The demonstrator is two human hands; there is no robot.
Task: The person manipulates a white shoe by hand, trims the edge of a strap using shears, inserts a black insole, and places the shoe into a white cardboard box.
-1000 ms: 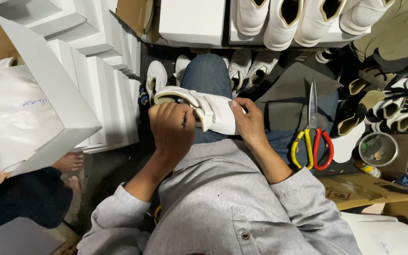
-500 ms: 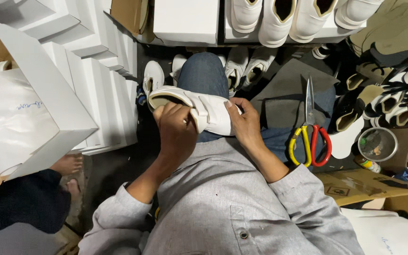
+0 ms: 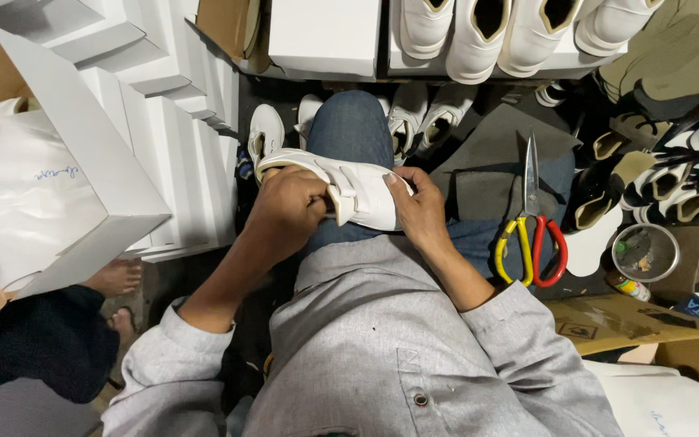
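While both hands grip the white shoe (image 3: 349, 190), scissors (image 3: 530, 218) lie beside.

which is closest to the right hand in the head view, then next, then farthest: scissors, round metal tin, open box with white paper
Measured from the right hand:
1. scissors, just to its right on the lap.
2. round metal tin, farther right, past the scissors.
3. open box with white paper, far left, beyond the left hand.

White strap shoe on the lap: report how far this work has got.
Done: finished-looking white shoes line the shelf above. In hand: the left hand and right hand grip the white strap shoe at its straps. Left: loose white shoes by the knee; scissors lie unused.
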